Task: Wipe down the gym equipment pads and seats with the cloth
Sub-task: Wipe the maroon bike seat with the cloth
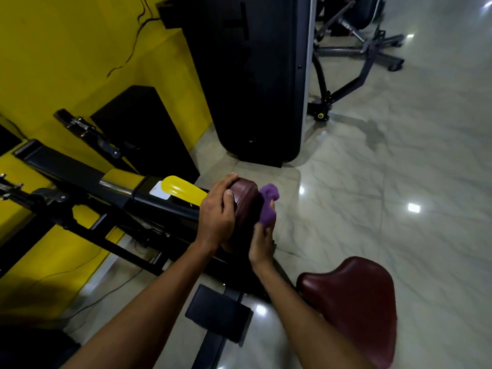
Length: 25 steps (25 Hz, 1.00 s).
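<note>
A maroon leather pad (246, 206) stands upright at the end of a black and yellow machine arm (170, 194). My left hand (217, 215) grips the pad's left edge, fingers curled over its top. My right hand (262, 241) holds a purple cloth (268, 205) bunched against the pad's right face. A maroon seat (356, 302) sits lower right, beside my right forearm.
A tall black weight-stack cover (253, 81) stands straight ahead. Yellow wall (66, 62) with cables on the left. A black speaker box (143, 129) stands by the wall. Another machine's frame (354, 51) is at the back. Glossy marble floor (399, 169) stretches right. A black footplate (218, 312) lies below.
</note>
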Available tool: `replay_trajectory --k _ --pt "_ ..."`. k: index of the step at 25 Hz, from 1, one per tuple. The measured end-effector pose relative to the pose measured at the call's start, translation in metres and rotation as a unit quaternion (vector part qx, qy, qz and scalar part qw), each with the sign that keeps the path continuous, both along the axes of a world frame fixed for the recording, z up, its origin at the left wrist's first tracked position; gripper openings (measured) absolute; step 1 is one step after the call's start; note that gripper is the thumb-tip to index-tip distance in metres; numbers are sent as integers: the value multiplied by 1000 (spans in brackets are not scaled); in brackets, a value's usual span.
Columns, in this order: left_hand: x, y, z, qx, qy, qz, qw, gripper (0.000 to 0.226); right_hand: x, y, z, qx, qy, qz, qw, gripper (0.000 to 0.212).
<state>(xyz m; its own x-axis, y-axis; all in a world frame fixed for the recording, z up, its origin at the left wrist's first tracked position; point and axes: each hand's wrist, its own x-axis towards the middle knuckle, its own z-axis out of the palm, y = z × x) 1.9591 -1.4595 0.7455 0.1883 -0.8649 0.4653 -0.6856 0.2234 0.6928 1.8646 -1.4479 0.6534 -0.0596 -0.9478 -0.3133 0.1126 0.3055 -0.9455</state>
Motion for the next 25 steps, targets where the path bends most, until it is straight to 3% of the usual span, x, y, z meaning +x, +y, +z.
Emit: replay_trajectory --k 2,4,6,8,9,11,13,15,19,22,24,25 --pt "1 -1 -1 0 11 -9 1000 40 -4 -30 29 -28 -49 -45 997 67" --pt "2 -3 -3 4 15 -13 1000 40 -2 -33 54 -129 -64 -47 988 64" --pt "5 -4 -4 3 16 -20 1000 41 3 -2 57 -244 -20 -46 968 62" --pt "6 -4 -3 2 23 -22 999 41 10 35 23 -292 37 -18 956 63" --pt "4 -2 -2 3 25 -17 1000 41 8 45 6 -282 53 9 958 65" --pt "0 1 3 9 22 -5 1000 41 4 46 -12 -166 58 32 984 79" --pt "-2 2 6 14 10 0 1000 41 -1 19 -1 -44 10 -6 999 74" --pt "-2 1 7 15 2 0 1000 41 0 -5 28 -45 -19 -36 998 62" --pt "1 0 4 13 0 -6 1000 41 5 42 39 -199 9 11 980 69" --pt "0 1 5 13 -1 0 1000 40 -2 56 13 -93 9 56 994 74" --pt "-2 1 6 15 -3 3 1000 40 -6 29 16 -12 -34 19 999 57" --pt "-2 2 6 16 -5 6 1000 41 -8 18 24 -15 -52 3 999 52"
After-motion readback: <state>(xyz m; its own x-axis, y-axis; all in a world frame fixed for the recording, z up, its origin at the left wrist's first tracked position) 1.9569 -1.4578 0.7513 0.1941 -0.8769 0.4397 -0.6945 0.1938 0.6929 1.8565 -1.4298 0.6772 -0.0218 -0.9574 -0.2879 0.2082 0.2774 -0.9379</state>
